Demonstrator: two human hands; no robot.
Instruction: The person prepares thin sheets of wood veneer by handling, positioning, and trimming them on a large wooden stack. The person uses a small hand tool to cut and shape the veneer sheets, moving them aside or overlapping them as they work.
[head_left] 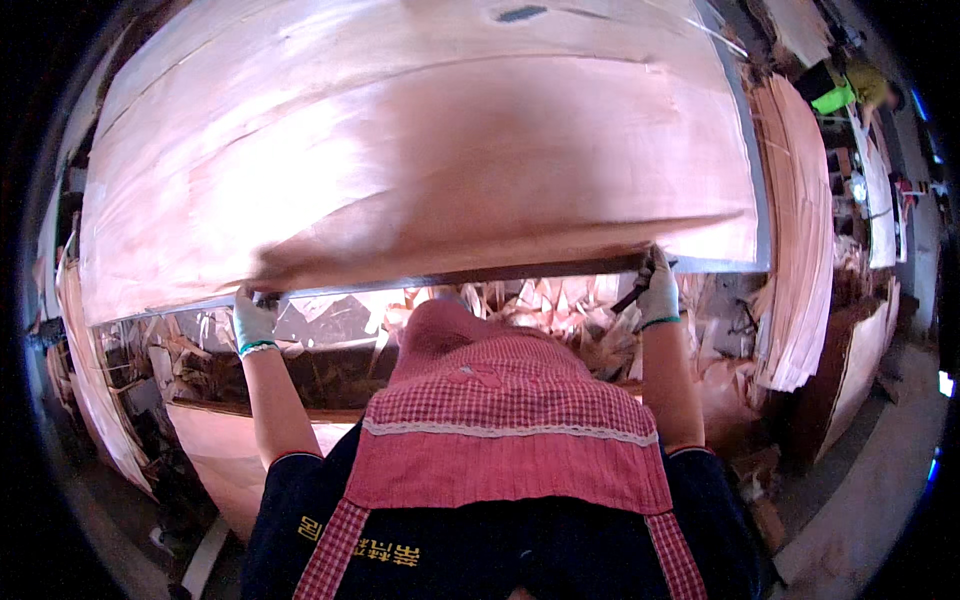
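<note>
A large pale wood veneer sheet (480,130) lies spread over a table, with ripples and a raised fold along its near edge. My left hand (256,318), in a white glove with a green cuff, pinches that near edge toward its left end. Farther right, my gloved right hand (660,288) is closed on the same edge. A slim dark tool (630,297) juts from the right hand; its kind is unclear. Between the hands, the dark table edge (460,275) shows under the lifted veneer.
Torn veneer scraps (550,305) litter the floor below the table. Stacked veneer sheets (795,230) stand at the right, and more veneer (100,380) leans at the left. Another person (855,88) is at the far right. A pink checked apron (500,410) covers my front.
</note>
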